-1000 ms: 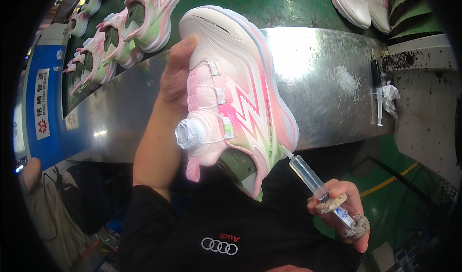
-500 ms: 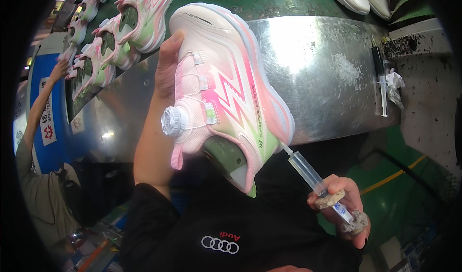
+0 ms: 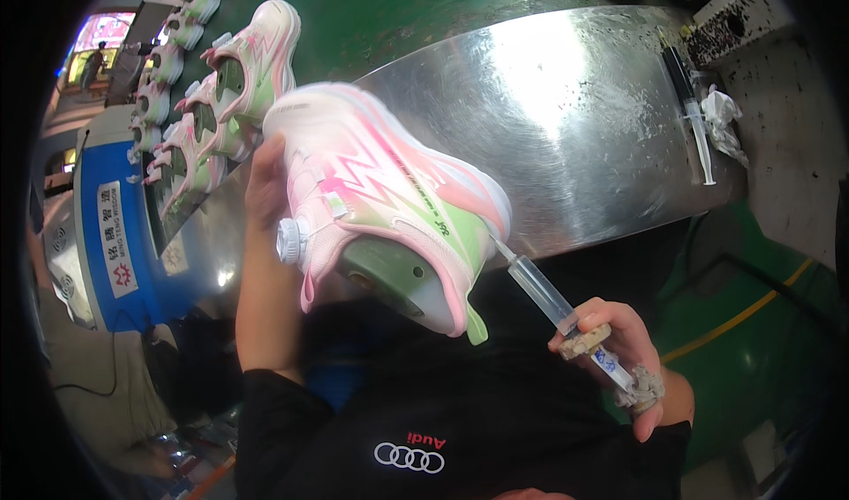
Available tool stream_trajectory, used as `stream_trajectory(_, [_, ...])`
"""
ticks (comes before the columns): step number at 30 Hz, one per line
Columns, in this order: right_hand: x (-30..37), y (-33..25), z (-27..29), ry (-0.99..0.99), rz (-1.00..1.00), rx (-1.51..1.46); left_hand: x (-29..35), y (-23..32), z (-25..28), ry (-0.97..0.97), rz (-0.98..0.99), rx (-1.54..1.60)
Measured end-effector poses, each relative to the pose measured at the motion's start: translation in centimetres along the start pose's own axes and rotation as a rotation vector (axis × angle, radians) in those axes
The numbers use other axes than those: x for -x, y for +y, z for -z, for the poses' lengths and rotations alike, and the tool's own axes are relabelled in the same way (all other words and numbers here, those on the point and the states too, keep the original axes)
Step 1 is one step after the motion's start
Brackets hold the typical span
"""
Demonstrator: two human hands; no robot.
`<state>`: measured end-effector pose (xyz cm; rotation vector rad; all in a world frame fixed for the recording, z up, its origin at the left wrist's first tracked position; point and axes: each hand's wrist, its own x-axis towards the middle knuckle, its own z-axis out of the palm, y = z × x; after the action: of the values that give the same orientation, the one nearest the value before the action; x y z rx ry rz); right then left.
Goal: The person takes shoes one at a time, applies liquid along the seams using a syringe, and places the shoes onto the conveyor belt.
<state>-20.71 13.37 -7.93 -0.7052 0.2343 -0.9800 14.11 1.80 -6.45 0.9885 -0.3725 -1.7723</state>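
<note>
My left hand (image 3: 268, 177) grips a pink, white and green sneaker (image 3: 389, 177) by its forefoot, its fingers partly hidden behind the shoe. The sneaker is tilted, toe up and away, with a dark green shoe last (image 3: 389, 270) inside its collar and a white lacing dial (image 3: 292, 240) on the tongue. In my right hand (image 3: 619, 341) is a clear syringe (image 3: 541, 295), its flange and plunger end wrapped in lumpy beige and grey material. The syringe's narrow tip meets the heel side of the shoe, near the edge where upper and sole join.
A shiny metal plate (image 3: 584, 190) covers the bench beyond the shoe. More sneakers (image 3: 190, 151) line up at the left. A dark-filled syringe (image 3: 690, 115) and a crumpled white wad (image 3: 721, 115) lie at the right. A blue and white machine (image 3: 110, 208) stands at far left.
The sneaker has tipped and shifted left and its toe has dropped, so the collar opening shows more. My right hand and the syringe have followed leftward. A co-worker's reaching arm has left the left side.
</note>
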Motion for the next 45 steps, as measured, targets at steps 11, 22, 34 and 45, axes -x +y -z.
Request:
stream_trajectory(11, [-1.4, 1.4, 1.2, -0.095, 0.021, -0.015, 7.4, 1.8, 6.3, 0.010, -0.083, -0.707])
stream_trajectory(22, [-2.0, 2.4, 0.3, -0.112, 0.000, 0.019, 11.9, -1.0, 6.5, 0.236, -0.046, -0.396])
stream_trajectory(34, [-1.0, 2.6, -0.7, -0.096, -0.018, 0.155, 13.6, -3.8, 2.2, 0.151, 0.077, -0.332])
stream_trajectory(45, [-1.6, 0.6, -2.9, -0.105, -0.012, 0.270, 14.5, -8.8, 1.4, -0.099, 0.229, 0.051])
